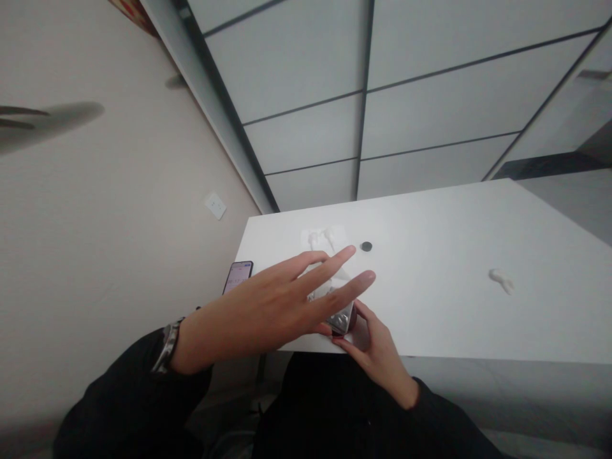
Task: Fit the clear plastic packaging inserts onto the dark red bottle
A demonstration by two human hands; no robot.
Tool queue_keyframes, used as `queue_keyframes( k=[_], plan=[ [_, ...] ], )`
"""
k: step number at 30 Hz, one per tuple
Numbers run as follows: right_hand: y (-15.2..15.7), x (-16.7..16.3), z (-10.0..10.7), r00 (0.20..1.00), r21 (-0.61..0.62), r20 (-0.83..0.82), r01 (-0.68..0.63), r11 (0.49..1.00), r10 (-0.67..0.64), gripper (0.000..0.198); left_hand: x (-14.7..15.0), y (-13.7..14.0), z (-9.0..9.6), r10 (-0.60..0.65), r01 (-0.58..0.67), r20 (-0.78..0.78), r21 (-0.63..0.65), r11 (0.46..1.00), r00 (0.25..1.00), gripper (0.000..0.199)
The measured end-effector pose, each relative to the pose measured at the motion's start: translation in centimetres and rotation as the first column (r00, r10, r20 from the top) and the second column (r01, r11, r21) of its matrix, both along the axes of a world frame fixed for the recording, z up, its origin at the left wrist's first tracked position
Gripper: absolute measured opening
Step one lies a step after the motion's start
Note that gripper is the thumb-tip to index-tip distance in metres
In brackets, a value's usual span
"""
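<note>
My left hand (pixel 287 296) reaches across the table's near left part, with the index and middle fingers stretched out and spread. It hovers over, or partly touches, a small dark-red case with a shiny silvery face (pixel 341 320); the thumb's contact is hard to make out. From the right, my right hand (pixel 377 347) grips this case near the table's front edge, thumb and fingers at its side. Much of the case is hidden behind my left fingers. Beyond the left fingertips lies a small dark round disc (pixel 366 246). White pieces on a pale sheet or bag (pixel 318 238) lie behind my left hand.
A phone with its screen lit (pixel 239 274) rests at the left edge of the white table (pixel 430 255). A small white crumpled item (pixel 501 280) lies on the right side. A wall with a socket (pixel 215 206) is at the left, and panelled doors (pixel 310 140) stand behind.
</note>
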State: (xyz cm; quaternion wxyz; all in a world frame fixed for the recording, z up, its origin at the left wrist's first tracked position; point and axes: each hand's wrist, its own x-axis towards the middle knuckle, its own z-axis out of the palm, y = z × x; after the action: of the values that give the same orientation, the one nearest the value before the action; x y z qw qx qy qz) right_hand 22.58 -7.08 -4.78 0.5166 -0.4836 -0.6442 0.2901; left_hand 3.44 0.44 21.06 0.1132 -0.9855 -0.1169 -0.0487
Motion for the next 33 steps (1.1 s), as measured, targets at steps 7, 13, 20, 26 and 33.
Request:
queue_keyframes(
  k=[7,13,20,26,33],
  plan=[
    [0.0,0.0,0.0,1.0,-0.012,0.002,0.01,1.0,-0.01,0.074,0.3,-0.1,0.2,0.002,-0.002,-0.013,-0.005,1.0,1.0,0.066],
    [0.0,0.0,-0.1,1.0,-0.049,-0.027,0.009,0.999,-0.01,0.073,0.7,-0.3,0.4,-0.005,0.005,-0.019,-0.009,1.0,1.0,0.061],
    [0.0,0.1,0.2,1.0,-0.053,-0.031,-0.009,0.999,0.007,0.071,1.1,-0.1,0.4,-0.023,0.023,-0.04,-0.012,1.0,0.999,0.059],
    [0.0,0.1,0.2,1.0,-0.029,-0.03,-0.009,1.0,0.008,0.071,1.1,0.0,0.3,-0.016,0.015,-0.047,-0.041,0.999,0.999,0.065],
    [-0.1,0.1,-0.2,1.0,-0.022,-0.01,-0.01,1.0,0.009,0.07,1.3,0.1,0.3,-0.011,0.009,-0.066,-0.042,0.999,0.998,0.073]
  ],
)
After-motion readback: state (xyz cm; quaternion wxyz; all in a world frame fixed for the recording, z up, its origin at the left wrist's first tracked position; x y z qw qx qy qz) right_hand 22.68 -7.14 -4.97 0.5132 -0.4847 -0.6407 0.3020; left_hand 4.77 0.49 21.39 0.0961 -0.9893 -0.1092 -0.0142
